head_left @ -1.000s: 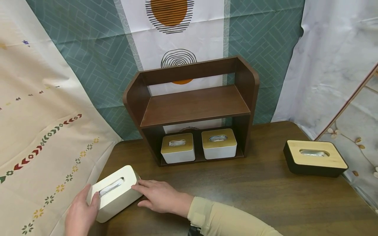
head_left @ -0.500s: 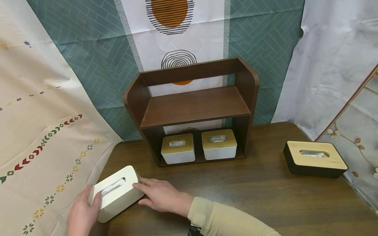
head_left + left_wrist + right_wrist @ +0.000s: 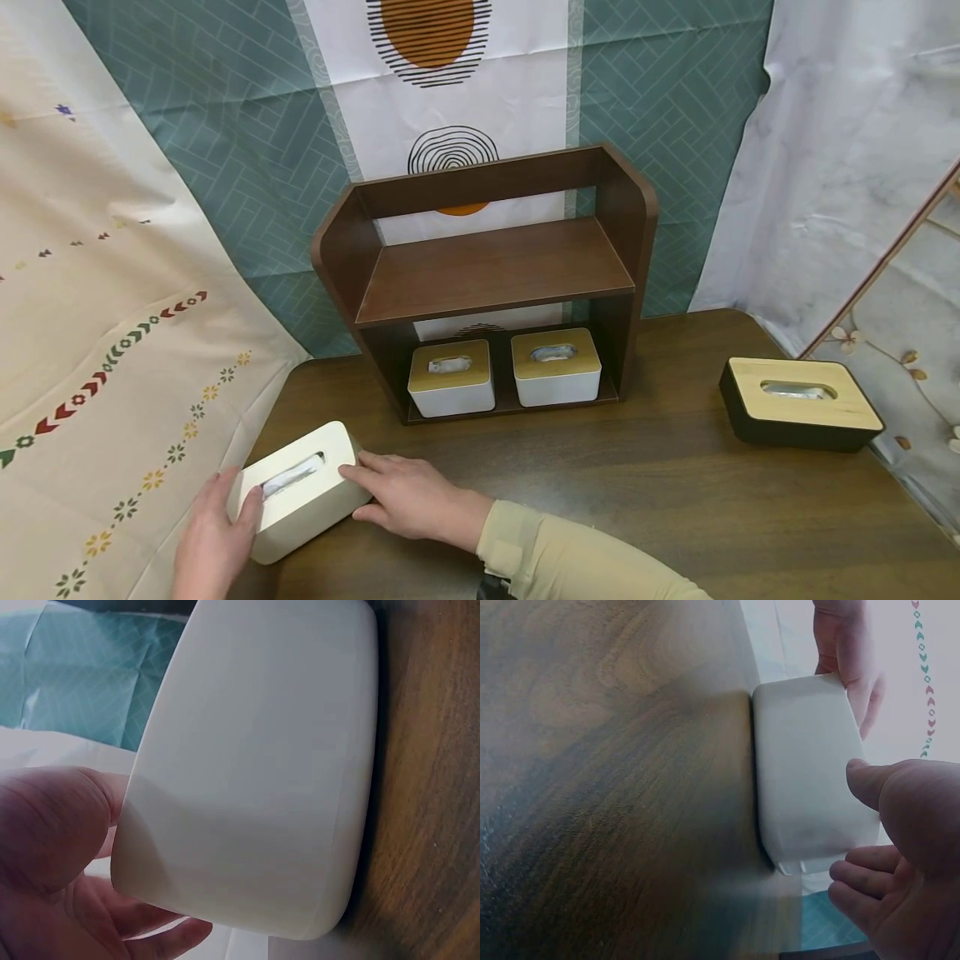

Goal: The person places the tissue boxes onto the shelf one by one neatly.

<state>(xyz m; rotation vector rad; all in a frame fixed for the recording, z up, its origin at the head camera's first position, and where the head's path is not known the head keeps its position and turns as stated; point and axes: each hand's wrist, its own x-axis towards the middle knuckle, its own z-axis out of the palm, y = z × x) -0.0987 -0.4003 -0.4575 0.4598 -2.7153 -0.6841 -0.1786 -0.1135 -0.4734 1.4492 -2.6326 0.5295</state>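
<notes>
At the table's left edge lies a cream-white tissue box (image 3: 307, 492), set at an angle, with tissue showing in its top slot. My left hand (image 3: 217, 525) grips its left end, thumb on the top edge and fingers round the far corner; the left wrist view shows this hand (image 3: 67, 862) against the pale box wall (image 3: 247, 765). At the box's other end is my right hand (image 3: 405, 496), its fingers extended and fingertips touching that end. In the right wrist view the right hand's thumb (image 3: 866, 782) lies at the box's upper edge.
A dark brown two-tier shelf (image 3: 495, 271) stands at the back of the wooden table (image 3: 600, 483). Its lower level holds two white tissue boxes with wooden lids, one left (image 3: 452, 396) and one right (image 3: 557, 383). A black tissue box (image 3: 798, 404) with a light wooden lid sits far right.
The cream-white tissue box has shifted slightly to the right, and my left hand has moved along with it. My right hand stays almost where it was, at the box's right end.
</notes>
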